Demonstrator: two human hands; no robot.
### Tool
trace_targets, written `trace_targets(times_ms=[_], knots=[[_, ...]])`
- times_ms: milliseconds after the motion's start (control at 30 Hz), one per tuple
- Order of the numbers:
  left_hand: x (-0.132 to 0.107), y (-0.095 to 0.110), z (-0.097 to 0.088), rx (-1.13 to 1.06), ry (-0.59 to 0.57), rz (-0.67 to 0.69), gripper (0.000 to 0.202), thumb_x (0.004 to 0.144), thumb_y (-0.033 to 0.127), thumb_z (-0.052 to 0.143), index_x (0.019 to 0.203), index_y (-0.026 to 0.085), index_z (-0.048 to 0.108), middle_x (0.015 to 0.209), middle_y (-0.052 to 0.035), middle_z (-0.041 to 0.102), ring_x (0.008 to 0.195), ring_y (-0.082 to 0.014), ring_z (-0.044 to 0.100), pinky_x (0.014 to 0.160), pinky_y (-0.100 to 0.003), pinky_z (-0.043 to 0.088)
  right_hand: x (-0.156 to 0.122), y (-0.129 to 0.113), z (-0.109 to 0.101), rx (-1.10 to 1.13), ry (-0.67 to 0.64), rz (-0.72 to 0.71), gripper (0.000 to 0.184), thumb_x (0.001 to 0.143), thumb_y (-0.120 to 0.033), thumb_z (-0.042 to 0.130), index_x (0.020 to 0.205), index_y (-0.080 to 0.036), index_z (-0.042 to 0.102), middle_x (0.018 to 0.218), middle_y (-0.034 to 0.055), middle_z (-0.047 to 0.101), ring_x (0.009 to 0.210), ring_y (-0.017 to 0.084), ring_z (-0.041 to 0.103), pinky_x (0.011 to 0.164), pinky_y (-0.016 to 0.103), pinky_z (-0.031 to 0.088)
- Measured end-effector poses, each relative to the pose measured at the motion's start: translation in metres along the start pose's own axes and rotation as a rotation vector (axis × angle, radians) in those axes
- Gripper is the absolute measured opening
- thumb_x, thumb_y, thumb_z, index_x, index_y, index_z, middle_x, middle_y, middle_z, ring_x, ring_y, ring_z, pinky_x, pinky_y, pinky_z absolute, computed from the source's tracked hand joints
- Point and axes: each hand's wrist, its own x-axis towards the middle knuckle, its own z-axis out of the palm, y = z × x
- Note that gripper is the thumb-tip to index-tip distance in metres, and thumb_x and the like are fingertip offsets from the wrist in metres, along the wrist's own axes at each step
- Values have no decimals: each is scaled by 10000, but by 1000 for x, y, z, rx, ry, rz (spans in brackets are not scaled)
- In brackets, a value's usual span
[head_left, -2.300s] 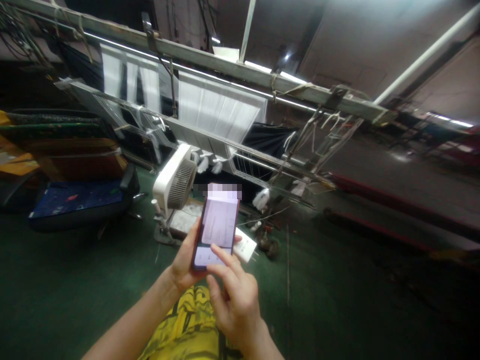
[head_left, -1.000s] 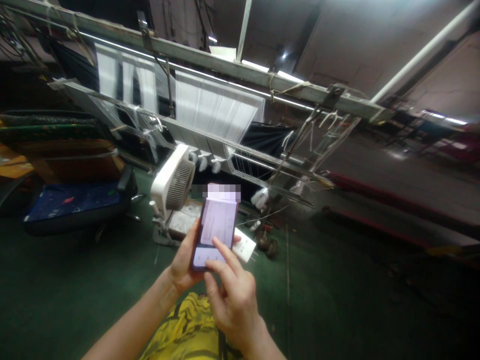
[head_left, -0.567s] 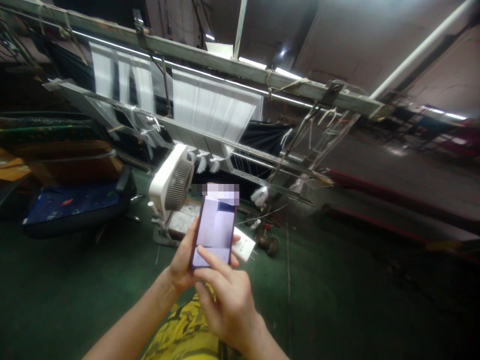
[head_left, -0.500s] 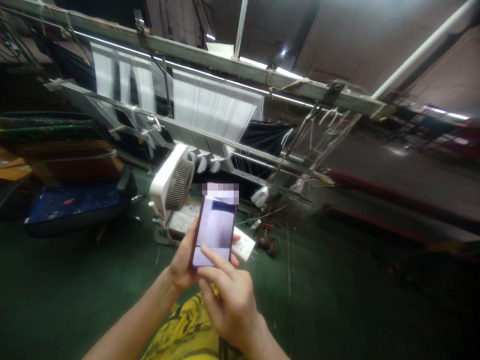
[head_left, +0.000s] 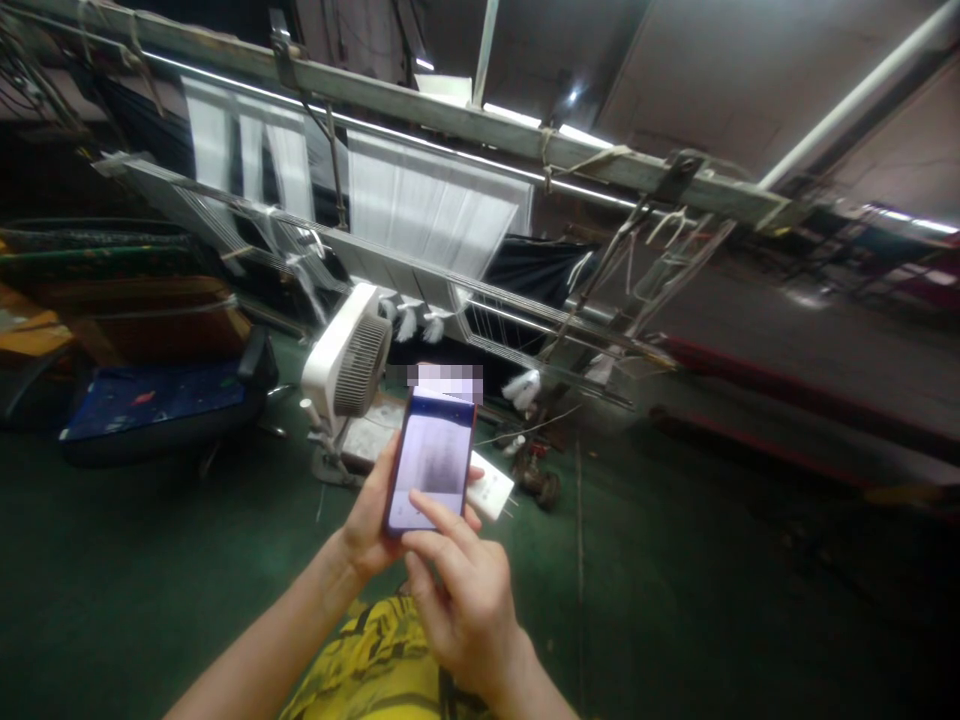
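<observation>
Dark green floor runs under a dim workshop. Nearest the camera is yellow printed cloth on the lap. Above it the right hand holds nothing: its forefinger is stretched out with the tip on the lower part of the phone screen, and the other fingers are loosely curled. The left hand is wrapped round the phone's lower half, thumb on one long edge and fingers on the other, and holds it upright in the air in front of the body with the lit screen facing the camera.

The phone looks light, stiff and smooth, so probably slippery, and its glass would likely break if dropped. The long edges, low down, seem the safest place to grip.

Just beyond lies a white box on the floor, then a white fan, with a blue seat off to the left. Farthest back, a loom strung with white threads spans the room.
</observation>
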Motion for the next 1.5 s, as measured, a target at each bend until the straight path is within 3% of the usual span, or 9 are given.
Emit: trace_targets(times_ms=[500,767,900,967,1133,1500], knots=[[0,-1,-1,-23,-17,42,671,864,557,232,1193,43,511,976,-223,653,807,-311,645,722,-441,477,-7,2,2,-29,32,43,179,809,-95,523,964,-140,601,1167,160,601,966,194,632,770,262,515],[-1,-2,-1,-22,41,44,656,874,535,239,1206,30,497,948,-206,667,809,-261,647,743,-367,484,-2,2,2,-56,-28,93,176,821,-129,506,964,-153,606,1234,171,548,1000,231,614,770,324,531],[-2,-2,-1,-7,6,5,696,852,578,248,1187,31,520,961,-214,665,791,-286,649,714,-394,490,-2,1,3,-67,-65,104,192,822,-154,512,991,-156,604,1264,166,524,997,242,615,783,344,534],[-1,-2,-1,-7,29,28,666,861,556,257,1169,38,541,948,-204,673,806,-282,649,726,-393,492,-3,2,2,-74,-32,132,197,819,-154,517,997,-154,600,1271,168,518,978,244,625,748,329,548],[0,0,0,-34,86,85,548,884,478,303,1151,83,572,898,-152,699,862,-242,645,813,-369,476,-8,5,-1,-97,191,177,198,809,-99,522,984,-150,598,1253,188,529,762,183,678,546,232,552],[1,-3,-1,-31,74,59,608,870,512,308,1180,47,548,887,-186,695,837,-259,653,850,-400,456,-2,4,2,-84,68,118,184,815,-121,502,975,-153,588,1237,164,548,981,240,624,719,311,570]])
